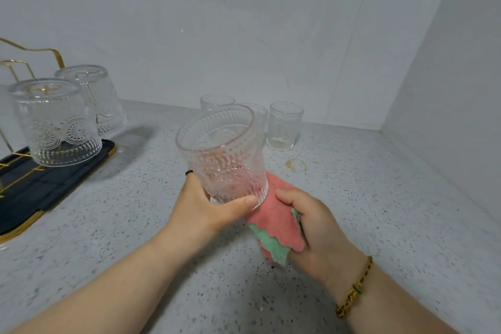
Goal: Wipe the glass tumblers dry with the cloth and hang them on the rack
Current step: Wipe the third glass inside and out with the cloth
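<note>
— Where is the tumbler [225,154] sitting?
— The left hand [206,206] is gripping its base, and the right hand [311,222] is pinching the cloth [276,225] against it. Three glasses [283,126] are standing beyond the fingers [287,195], with the rack [32,54] leftward.

Soft even light, wide-angle bending, mild blur

On our speckled bench [113,206] we see the rack [54,184] at left, three upright tumblers [283,127] at back, a brown stain [294,164].
</note>
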Available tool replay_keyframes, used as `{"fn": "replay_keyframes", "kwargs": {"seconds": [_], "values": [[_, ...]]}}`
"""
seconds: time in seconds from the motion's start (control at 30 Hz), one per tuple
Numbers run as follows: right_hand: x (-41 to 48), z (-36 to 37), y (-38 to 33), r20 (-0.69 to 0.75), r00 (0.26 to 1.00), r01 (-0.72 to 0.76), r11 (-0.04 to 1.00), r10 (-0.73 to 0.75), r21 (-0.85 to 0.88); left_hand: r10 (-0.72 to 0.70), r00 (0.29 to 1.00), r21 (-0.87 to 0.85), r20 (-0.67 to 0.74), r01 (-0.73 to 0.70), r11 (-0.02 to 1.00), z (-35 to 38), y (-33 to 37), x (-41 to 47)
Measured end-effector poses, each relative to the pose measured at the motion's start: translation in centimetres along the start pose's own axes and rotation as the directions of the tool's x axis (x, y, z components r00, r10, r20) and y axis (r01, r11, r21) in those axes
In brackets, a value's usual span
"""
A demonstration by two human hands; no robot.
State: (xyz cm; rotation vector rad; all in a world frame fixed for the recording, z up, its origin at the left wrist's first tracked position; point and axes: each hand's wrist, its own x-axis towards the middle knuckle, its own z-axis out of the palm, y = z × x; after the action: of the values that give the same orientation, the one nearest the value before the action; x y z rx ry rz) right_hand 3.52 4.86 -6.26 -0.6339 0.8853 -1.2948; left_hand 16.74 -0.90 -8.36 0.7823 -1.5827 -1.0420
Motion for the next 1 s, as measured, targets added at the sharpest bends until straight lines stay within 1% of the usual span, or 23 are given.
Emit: {"fn": "replay_keyframes", "kwargs": {"seconds": [0.1, 0.2, 0.3, 0.37, 0.47, 0.53, 0.57, 0.63, 0.7, 0.73, 0.8, 0.87, 0.97, 1.0], "values": [[-0.7, 0.2, -0.4, 0.009, 0.998, -0.066, 0.997, 0.066, -0.040, -0.034, 0.997, -0.003, -0.067, 0.034, 0.999, -0.8, -0.1, 0.6], [-1.0, 0.0, -1.1, -0.077, 0.997, -0.024, 0.997, 0.018, -0.078, -0.031, 0.995, -0.025, -0.090, 0.029, 0.999, -1.2, 0.0, 0.7], [-0.7, -0.4, -1.5, -0.142, 0.990, 0.015, 0.999, -0.020, -0.037, 0.007, 0.999, -0.027, -0.045, -0.008, 1.000, -0.6, 0.7, 0.3], [-0.5, -0.3, -1.2, -0.109, 0.994, 0.010, 1.000, -0.009, 0.013, 0.019, 1.000, -0.024, 0.004, -0.018, 1.000, -0.1, 0.7, 0.1], [-0.1, -0.1, -0.1, 0.004, 1.000, 0.003, 0.997, -0.004, 0.081, 0.007, 1.000, 0.001, 0.019, -0.007, 1.000, 0.0, 0.1, 0.0], [-0.1, 0.1, 0.2, 0.040, 0.999, -0.028, 0.996, 0.025, 0.082, -0.012, 1.000, 0.011, 0.000, 0.012, 1.000, -0.2, -0.1, 0.1], [-0.4, 0.2, 0.1, 0.046, 0.997, -0.060, 0.997, 0.058, 0.049, -0.023, 1.000, 0.013, -0.015, 0.023, 1.000, -0.4, -0.1, 0.2], [-0.8, 0.2, -0.4, 0.000, 0.995, -0.104, 0.993, 0.104, -0.054, -0.037, 0.999, 0.002, -0.039, 0.037, 0.999, -0.6, 0.2, 0.3], [-1.0, -0.1, -1.2, -0.113, 0.991, -0.084, 0.989, 0.070, -0.122, -0.038, 0.998, -0.026, -0.045, 0.037, 0.999, -0.7, 0.5, 0.3], [-1.0, -0.2, -1.6, -0.162, 0.986, -0.054, 0.989, 0.032, -0.135, -0.026, 0.999, -0.043, -0.032, 0.025, 0.999, -0.7, 0.7, 0.3], [-0.8, -0.5, -2.0, -0.189, 0.982, 0.015, 0.999, -0.024, -0.052, 0.007, 1.000, -0.058, 0.023, -0.006, 0.998, -0.6, 1.2, 0.2], [-0.6, -0.4, -1.7, -0.110, 0.994, 0.031, 0.999, -0.027, 0.034, 0.027, 0.997, -0.059, 0.070, -0.023, 0.998, -0.3, 1.5, 0.0], [-0.2, 0.1, -0.2, 0.073, 0.997, -0.007, 0.999, 0.004, 0.042, 0.022, 0.996, -0.051, 0.085, -0.018, 0.999, -0.3, 1.2, -0.1], [-0.1, 0.2, 0.2, 0.111, 0.994, -0.020, 0.999, 0.016, 0.033, 0.017, 0.996, -0.041, 0.087, -0.014, 0.999, -0.3, 1.1, -0.1]]}}
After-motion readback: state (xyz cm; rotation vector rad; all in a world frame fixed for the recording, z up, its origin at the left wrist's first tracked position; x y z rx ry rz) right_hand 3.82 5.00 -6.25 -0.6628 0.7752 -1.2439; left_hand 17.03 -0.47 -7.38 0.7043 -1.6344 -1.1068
